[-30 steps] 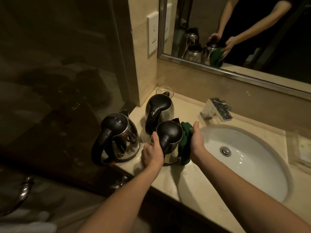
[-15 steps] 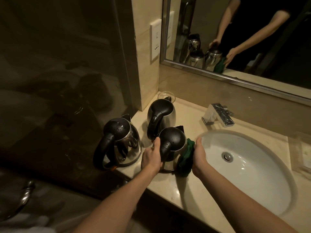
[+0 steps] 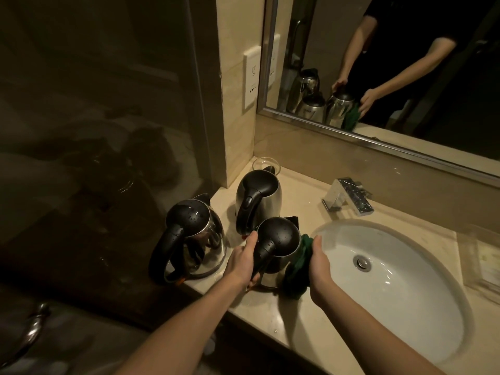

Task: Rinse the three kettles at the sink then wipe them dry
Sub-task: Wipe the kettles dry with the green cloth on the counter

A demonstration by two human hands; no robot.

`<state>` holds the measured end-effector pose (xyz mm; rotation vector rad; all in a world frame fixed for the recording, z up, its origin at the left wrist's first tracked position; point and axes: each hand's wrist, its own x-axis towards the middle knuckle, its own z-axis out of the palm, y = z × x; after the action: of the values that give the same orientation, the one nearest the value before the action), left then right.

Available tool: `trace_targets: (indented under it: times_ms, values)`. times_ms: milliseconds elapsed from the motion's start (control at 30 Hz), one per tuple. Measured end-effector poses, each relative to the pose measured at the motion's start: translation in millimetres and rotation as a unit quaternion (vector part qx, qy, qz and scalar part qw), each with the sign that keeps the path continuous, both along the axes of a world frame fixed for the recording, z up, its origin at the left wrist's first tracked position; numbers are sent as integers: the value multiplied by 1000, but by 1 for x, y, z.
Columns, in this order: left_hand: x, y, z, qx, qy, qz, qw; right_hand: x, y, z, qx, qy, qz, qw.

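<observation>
So left hand (image 3: pixel 240 263) grips the kettle (image 3: pixel 278 236) by its handle to steady it, right hand (image 3: pixel 320 266) holds the cloth (image 3: pixel 296 274) against its side.

Both bare forearms reach forward from the lower edge of the view, drawing a little closer together toward the wrists. The left hand (image 3: pixel 242 262) is curled round the handle of the nearest kettle (image 3: pixel 280 236), thumb lying up along it. The right hand (image 3: pixel 319 262), thumb pointing up, holds a green cloth (image 3: pixel 297 272) against the kettle's right side; its fingers are hidden behind the green cloth.
</observation>
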<state>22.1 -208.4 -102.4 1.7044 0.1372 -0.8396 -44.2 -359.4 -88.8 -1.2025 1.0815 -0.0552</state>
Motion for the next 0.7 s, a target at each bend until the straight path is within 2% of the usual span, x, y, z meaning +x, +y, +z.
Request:
trace_targets:
  times_ms: [133, 400, 500, 567, 700]
  values:
    - [4, 1, -4, -14, -2, -11, 1000, -2, 0, 3, 29, -19, -9, 999]
    - [4, 0, -5, -25, 6, -19, 999, -5, 23, 14, -6, -94, -9, 996]
    - [5, -1, -7, -37, 14, -14, 999, -7, 37, 15, -96, -121, 34, 987]
    - [5, -2, -8, -63, 22, -9, 998, -9, 45, 16, -192, -107, 92, 971]
    - [7, -3, -7, -88, 50, 3, 995, -10, 54, 19, -398, -26, 246, 883]
